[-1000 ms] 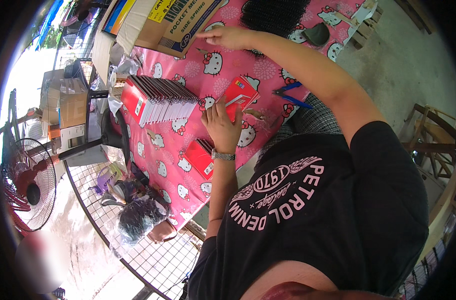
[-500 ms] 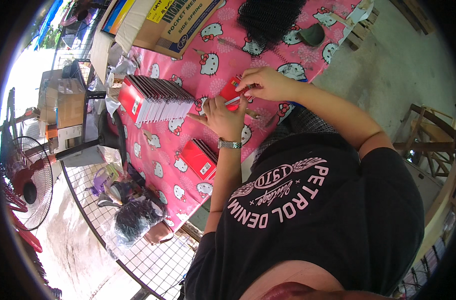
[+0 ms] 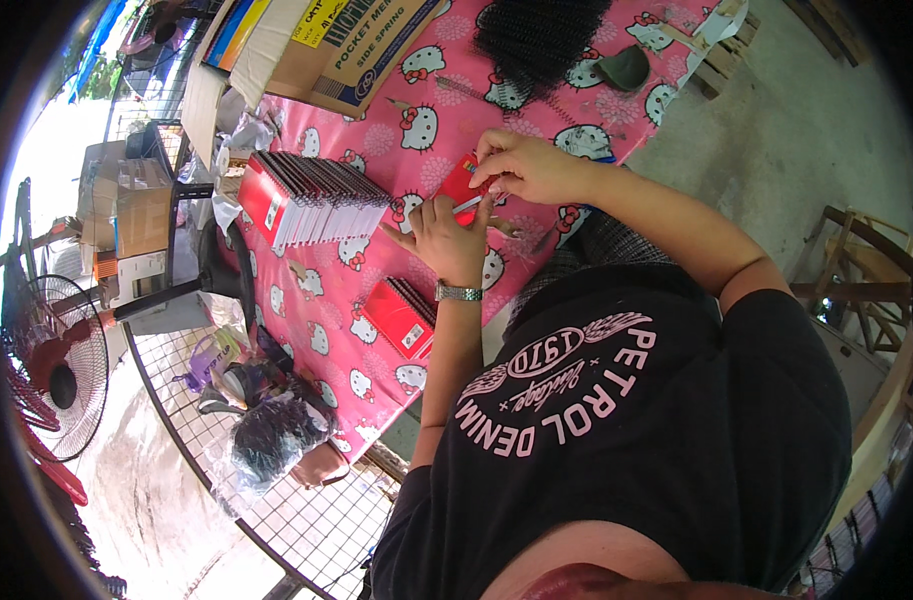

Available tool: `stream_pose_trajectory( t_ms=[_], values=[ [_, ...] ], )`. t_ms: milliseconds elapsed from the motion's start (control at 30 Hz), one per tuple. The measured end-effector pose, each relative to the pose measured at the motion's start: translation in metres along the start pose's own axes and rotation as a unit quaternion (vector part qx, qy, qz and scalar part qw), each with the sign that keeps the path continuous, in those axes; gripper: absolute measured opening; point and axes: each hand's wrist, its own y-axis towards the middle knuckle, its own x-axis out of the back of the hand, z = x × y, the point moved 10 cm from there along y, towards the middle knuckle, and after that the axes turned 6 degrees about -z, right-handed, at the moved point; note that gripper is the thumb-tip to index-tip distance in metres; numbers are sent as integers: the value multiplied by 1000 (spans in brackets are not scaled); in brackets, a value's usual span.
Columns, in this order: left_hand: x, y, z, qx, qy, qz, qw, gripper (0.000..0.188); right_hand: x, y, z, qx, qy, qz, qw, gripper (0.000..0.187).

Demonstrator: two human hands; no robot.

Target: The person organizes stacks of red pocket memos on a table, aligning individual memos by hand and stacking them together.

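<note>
A small red notebook (image 3: 458,181) lies on the pink table between my hands, partly hidden by them. My left hand (image 3: 450,238), with a metal watch at the wrist, grips its near edge, thumb up and one finger stretched to the left. Over the notebook's right edge, my right hand (image 3: 528,170) is closed in a pinch; what sits between its fingertips is too small to make out. Left of my hands stands a long row of red spiral notebooks (image 3: 321,198). A shorter stack of red spiral notebooks (image 3: 397,317) lies beside my left forearm.
At the far side are a cardboard box (image 3: 346,50) and a pile of black spiral coils (image 3: 541,40), with a dark green cup-like piece (image 3: 624,68) beside it. Bagged items (image 3: 276,435) sit past the table's left edge, near a fan (image 3: 61,370). A pencil (image 3: 401,104) lies near the box.
My right fingers have shifted slightly at the notebook's edge. My left hand stays nearly where it was, and the notebooks have not moved visibly.
</note>
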Motion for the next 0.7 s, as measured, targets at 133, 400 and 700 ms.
stream_pose_trajectory(
  t_ms=[133,400,700],
  values=[
    [0,-1,0,-5,-8,2,1000,45,-5,0,-2,0,-26,31,999,22],
    [-3,-6,2,-13,-8,8,1000,48,-8,-3,4,10,-45,33,998,22],
    [-4,-8,7,-10,-30,10,999,41,-5,-17,20,43,-66,30,996,18]
  ],
)
